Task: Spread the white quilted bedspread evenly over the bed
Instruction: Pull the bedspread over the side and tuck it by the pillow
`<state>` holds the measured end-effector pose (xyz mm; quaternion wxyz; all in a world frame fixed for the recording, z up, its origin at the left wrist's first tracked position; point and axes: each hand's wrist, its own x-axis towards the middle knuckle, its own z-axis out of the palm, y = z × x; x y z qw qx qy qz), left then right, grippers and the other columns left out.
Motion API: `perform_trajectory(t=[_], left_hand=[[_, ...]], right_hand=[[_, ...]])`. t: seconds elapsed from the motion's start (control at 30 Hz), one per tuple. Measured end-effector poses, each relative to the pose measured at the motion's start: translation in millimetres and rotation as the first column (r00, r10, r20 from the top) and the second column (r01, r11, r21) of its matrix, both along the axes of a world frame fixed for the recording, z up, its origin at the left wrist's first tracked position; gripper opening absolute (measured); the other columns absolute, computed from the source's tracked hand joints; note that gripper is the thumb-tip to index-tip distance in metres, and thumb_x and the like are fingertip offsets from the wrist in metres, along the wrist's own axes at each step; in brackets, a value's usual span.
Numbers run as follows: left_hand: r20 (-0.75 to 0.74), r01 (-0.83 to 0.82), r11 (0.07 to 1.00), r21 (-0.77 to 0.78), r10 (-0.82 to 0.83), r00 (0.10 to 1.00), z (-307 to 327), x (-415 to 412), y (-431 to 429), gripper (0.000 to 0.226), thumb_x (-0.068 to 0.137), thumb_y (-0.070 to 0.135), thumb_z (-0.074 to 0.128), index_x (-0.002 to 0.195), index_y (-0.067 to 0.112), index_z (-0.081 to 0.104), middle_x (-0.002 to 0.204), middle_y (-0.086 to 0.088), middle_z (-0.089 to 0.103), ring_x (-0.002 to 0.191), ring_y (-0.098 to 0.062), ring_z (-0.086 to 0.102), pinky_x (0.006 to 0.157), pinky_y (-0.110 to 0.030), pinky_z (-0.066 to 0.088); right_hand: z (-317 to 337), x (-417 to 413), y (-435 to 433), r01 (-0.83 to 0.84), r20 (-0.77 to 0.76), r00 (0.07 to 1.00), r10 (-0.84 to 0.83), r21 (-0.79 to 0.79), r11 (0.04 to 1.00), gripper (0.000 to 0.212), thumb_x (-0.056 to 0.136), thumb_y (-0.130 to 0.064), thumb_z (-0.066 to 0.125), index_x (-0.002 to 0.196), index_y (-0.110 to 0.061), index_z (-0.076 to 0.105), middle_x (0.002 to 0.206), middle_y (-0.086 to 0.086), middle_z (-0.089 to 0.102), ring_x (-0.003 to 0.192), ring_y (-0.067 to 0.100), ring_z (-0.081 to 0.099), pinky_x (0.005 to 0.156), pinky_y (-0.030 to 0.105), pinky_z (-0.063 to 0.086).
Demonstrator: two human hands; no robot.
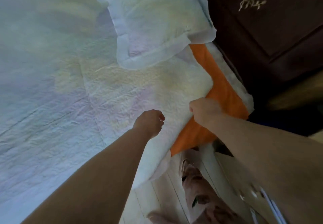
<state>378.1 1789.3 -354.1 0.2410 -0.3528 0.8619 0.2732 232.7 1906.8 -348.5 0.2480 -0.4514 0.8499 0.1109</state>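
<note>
The bedspread [104, 92] covers the bed, wrinkled, its near corner turned back over one orange sheet [225, 92]. One pillow [157, 22] lies on it at the head. Right hand [205, 111]: fingers clenched on the bedspread edge. Left hand [150, 122]: fingers curled, apparently holding nothing. Dark furniture [271, 31] stands beside.

One head-worn wide-angle view looks steeply down, close over the bedspread [73, 87]; dark wooden furniture [272, 31] at two o'clock, floor at five.
</note>
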Motion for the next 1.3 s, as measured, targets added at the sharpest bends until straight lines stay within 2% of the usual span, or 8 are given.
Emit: perform_trajectory(t=[0.33,0.47,0.6,0.77,0.87,1.0,1.17,1.3], left_hand=[[-0.019,0.112,0.994,-0.002,-0.112,0.994,-38.8,-136.8,-15.5,0.026,0.093,0.02,0.053,0.115,0.025,0.066,0.122,0.001,0.064,0.116,-0.019,0.058,0.095,-0.032,0.048],[-0.033,0.141,0.99,0.01,-0.14,0.99,-54.7,-163.5,-15.5,0.027,0.094,0.02,0.051,0.116,0.025,0.065,0.122,0.0,0.063,0.116,-0.018,0.057,0.094,-0.031,0.047],[-0.049,0.149,0.988,-0.039,-0.151,0.987,-62.4,-187.9,-16.1,0.033,0.095,0.017,0.046,0.125,0.024,0.059,0.122,0.001,0.064,0.117,-0.019,0.056,0.086,-0.025,0.042],[-0.054,0.195,0.98,-0.043,-0.197,0.979,-64.5,-225.9,-14.8,0.042,0.094,0.013,0.047,0.135,0.02,0.047,0.119,0.001,0.066,0.115,-0.018,0.058,0.083,-0.026,0.045],[-0.031,0.271,0.957,-0.102,-0.275,0.961,-67.0,-240.0,-17.4,0.057,0.09,0.003,0.048,0.142,0.022,0.037,0.135,-0.004,0.054,0.123,-0.024,0.051,0.091,-0.034,0.047],[0.047,0.513,0.838,-0.187,-0.514,0.856,-64.7,-252.2,-16.5,0.076,0.085,-0.002,0.047,0.147,0.035,0.024,0.158,-0.004,0.014,0.14,-0.032,0.022,0.104,-0.048,0.04],[0.123,0.644,0.688,-0.335,-0.646,0.754,-55.9,-268.8,-19.6,0.046,0.092,0.012,0.047,0.136,0.025,0.044,0.16,-0.005,0.01,0.143,-0.032,0.016,0.102,-0.049,0.037],[0.157,0.511,0.762,-0.397,-0.492,0.856,-44.3,-267.6,-33.5,0.038,0.094,0.013,0.045,0.131,0.018,0.05,0.152,-0.007,0.028,0.135,-0.033,0.028,0.099,-0.051,0.039]], right_hand=[[-52.9,-118.7,-9.2,0.569,0.231,0.799,-0.556,0.011,0.822,0.061,0.097,-0.021,0.04,0.152,-0.015,0.014,0.156,0.011,0.022,0.143,0.03,0.023,0.117,0.044,0.021],[-75.6,-139.0,-15.3,0.628,0.376,0.703,-0.604,0.072,0.775,0.073,0.096,-0.021,0.043,0.154,-0.017,-0.001,0.16,0.005,0.015,0.146,0.029,0.016,0.12,0.043,0.015],[-81.5,-140.3,-14.2,0.606,0.427,0.679,-0.597,0.134,0.784,0.065,0.085,-0.025,0.052,0.145,-0.014,0.028,0.146,0.012,0.041,0.135,0.032,0.036,0.113,0.047,0.032],[-81.4,-153.9,-12.0,0.697,0.371,0.64,-0.673,0.091,0.712,0.082,0.092,-0.026,0.051,0.153,-0.017,-0.004,0.159,0.01,0.012,0.147,0.03,0.01,0.119,0.045,0.013],[-85.8,-159.5,-6.8,0.72,0.502,0.537,-0.678,0.147,0.679,0.063,0.089,-0.028,0.05,0.147,-0.023,0.026,0.148,0.011,0.034,0.141,0.032,0.025,0.116,0.049,0.024],[-75.4,-161.6,1.9,0.697,0.627,0.544,-0.557,0.032,0.716,0.016,0.079,-0.023,0.051,0.079,-0.036,0.059,0.102,-0.002,0.056,0.125,0.032,0.046,0.104,0.045,0.038],[-57.4,-164.4,-1.3,0.509,0.557,0.734,-0.389,-0.072,0.858,0.044,0.083,-0.026,0.057,0.127,-0.03,0.055,0.145,-0.004,0.036,0.136,0.025,0.026,0.114,0.043,0.024],[-46.2,-151.8,-3.0,0.493,0.556,0.777,-0.295,-0.246,0.835,0.026,0.078,-0.026,0.061,0.102,-0.015,0.066,0.115,0.002,0.06,0.115,0.021,0.047,0.101,0.04,0.039]])
